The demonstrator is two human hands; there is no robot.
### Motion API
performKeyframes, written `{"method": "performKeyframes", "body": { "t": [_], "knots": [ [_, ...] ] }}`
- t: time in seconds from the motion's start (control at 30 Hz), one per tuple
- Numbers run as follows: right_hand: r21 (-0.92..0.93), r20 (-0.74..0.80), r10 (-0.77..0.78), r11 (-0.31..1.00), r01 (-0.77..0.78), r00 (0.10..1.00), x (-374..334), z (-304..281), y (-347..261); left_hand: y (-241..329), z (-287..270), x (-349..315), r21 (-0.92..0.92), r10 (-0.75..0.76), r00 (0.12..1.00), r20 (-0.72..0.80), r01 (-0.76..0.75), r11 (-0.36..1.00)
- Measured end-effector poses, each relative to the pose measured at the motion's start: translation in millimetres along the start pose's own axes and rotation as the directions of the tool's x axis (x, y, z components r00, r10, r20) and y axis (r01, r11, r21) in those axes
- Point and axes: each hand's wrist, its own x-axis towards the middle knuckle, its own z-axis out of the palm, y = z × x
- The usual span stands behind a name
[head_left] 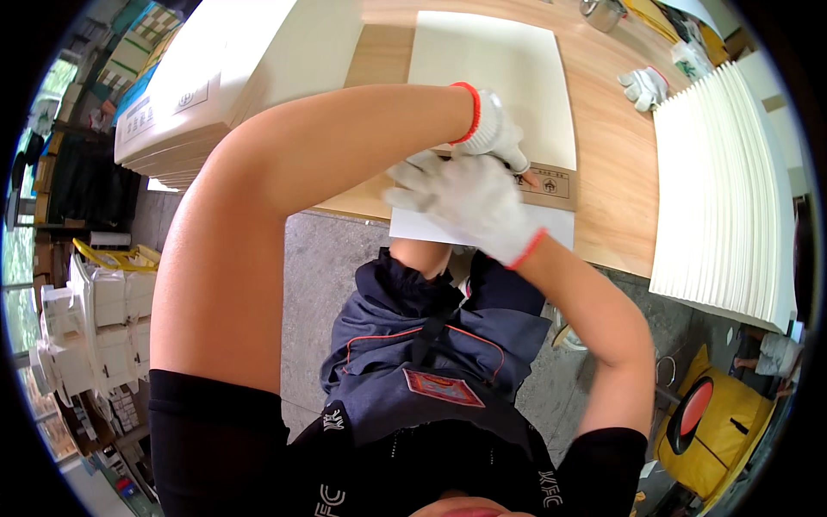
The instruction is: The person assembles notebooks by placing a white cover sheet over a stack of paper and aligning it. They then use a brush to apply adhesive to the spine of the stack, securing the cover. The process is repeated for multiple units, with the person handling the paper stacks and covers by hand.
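Sheet: a large cream-white paper sheet point(491, 65) lay flat on the wooden table point(616, 185), near the middle, with a brown printed band point(558, 183) across its near part and a plain white strip point(551, 224) on the near side of that band; the strip's left part reached past the table's near edge.
Left hand: the white-gloved left hand point(498, 136) was over the far side of the band, fingers pointing near and right, a bare fingertip showing at the band; whether the fingers pressed or gripped could not be told.
Right hand: the gloved right hand point(469, 198), blurred, crossed just nearer than the left, its fingers apart and pointing left; whether it touched the sheet could not be told.
Left side: a tall stack of large white sheets point(228, 52) stood on the table.
Right side: a long row of folded white sheets point(715, 198) stood with its edges showing.
Far right: a spare glove point(644, 88) lay on the wood, a metal cup point(603, 13) beyond it.
Floor: grey concrete point(332, 276), with white packages point(112, 327) piled at the left.
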Motion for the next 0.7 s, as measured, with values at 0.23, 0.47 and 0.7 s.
{"method": "performKeyframes", "body": {
  "t": [0.23, 0.47, 0.7],
  "knots": [
    [0.042, 0.196, 0.22, 0.972, -0.233, 0.956, 58, -4, -45, 2, -2, -14, 0.014, -0.008, 0.998, 0.06, 0.007, 1.0],
    [0.106, 0.093, 0.138, 0.983, -0.148, 0.986, -5, -9, 5, -6, 26, 8, 0.234, -0.07, 0.997, 0.042, 0.058, 0.971],
    [-0.046, 0.06, 0.497, 0.868, -0.495, 0.866, -191, -13, 119, 22, -22, -21, 0.102, 0.002, 1.0, 0.007, -0.003, 0.995]
  ]
}}
